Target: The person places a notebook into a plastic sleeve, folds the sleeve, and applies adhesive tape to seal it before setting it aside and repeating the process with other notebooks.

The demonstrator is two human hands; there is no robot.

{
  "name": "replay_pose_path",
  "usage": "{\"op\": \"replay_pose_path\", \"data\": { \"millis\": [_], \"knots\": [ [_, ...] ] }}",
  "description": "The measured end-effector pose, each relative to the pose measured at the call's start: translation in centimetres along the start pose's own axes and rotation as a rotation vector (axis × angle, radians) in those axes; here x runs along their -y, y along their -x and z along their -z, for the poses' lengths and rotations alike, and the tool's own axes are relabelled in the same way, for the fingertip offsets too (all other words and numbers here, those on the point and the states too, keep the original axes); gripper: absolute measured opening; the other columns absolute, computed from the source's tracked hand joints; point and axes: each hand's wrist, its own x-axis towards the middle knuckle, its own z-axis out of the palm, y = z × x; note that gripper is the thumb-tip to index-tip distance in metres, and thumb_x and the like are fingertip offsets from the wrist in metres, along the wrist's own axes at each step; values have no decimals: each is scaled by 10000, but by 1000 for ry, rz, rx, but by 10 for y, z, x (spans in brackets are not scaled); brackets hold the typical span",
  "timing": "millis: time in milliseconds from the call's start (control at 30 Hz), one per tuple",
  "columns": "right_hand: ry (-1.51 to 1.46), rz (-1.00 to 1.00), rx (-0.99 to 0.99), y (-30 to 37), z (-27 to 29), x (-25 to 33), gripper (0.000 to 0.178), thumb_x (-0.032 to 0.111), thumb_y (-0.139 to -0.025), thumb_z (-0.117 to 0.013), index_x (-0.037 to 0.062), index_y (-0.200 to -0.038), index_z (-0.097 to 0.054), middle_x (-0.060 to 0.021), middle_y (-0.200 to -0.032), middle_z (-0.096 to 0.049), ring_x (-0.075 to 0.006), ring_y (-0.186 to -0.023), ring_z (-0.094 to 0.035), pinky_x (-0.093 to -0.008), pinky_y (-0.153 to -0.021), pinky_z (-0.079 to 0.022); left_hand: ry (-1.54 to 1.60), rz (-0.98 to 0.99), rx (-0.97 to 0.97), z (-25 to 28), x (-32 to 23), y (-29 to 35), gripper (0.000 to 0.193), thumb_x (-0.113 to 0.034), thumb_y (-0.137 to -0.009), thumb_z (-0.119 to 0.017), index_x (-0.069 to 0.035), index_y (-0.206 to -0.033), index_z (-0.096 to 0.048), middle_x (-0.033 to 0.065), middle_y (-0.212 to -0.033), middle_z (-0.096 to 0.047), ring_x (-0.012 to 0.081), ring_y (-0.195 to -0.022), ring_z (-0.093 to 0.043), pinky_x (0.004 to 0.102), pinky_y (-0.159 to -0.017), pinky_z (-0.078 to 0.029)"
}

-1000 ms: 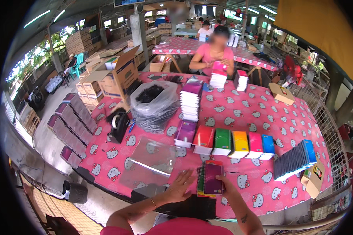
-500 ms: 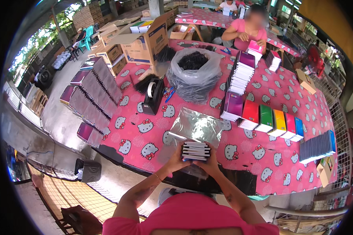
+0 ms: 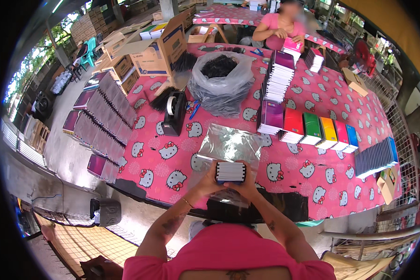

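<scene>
Between my two hands is a small stack of spiral notebooks [image 3: 230, 171], page edges up and black coils at both sides. My left hand [image 3: 209, 181] is closed round its left side, and my right hand [image 3: 247, 185] grips the right side. The stack is held over the near part of some clear plastic bags or sheets [image 3: 233, 142], which lie shiny on the table in front of me. Beyond them are a black tape dispenser [image 3: 173, 119] with a white roll and blue pens [image 3: 194, 112].
Plastic-wrapped notebook stacks [image 3: 95, 114] line the left edge. A clear bag of black coils [image 3: 224, 95] stands centrally. Coloured notebooks [image 3: 291, 126] run along the right, with a blue-covered pile [image 3: 377, 157] farther over. Across the table [image 3: 275, 196], a person [image 3: 280, 30] handles pink notebooks.
The notebooks in my hands have become more evenly lined up, their edges squared. Both hands still grip the stack. The whole view has shifted slightly.
</scene>
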Motion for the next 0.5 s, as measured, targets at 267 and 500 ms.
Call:
{"op": "replay_pose_path", "data": {
  "millis": [267,500],
  "knots": [
    [-53,-74,72,-3,11,-5,826,146,-672,-891,45,-1325,-395,-122,-1189,-588,-209,-1097,-596,-363,-944,-493,-1232,-433,-110,-26,-110,-6,924,-553,-780,-713,100,-1347,-386,253,-1326,-494,396,-1303,-441,511,-1049,-378],
    [245,47,-30,-6,19,2,943,210,-634,-909,45,-1388,-368,-149,-1226,-568,-258,-1135,-587,-369,-958,-482,-1111,-100,202,-11,-110,-32,826,-571,-793,-712,100,-1228,-504,276,-1136,-622,379,-1038,-638,429,-880,-499]
  ]
}}
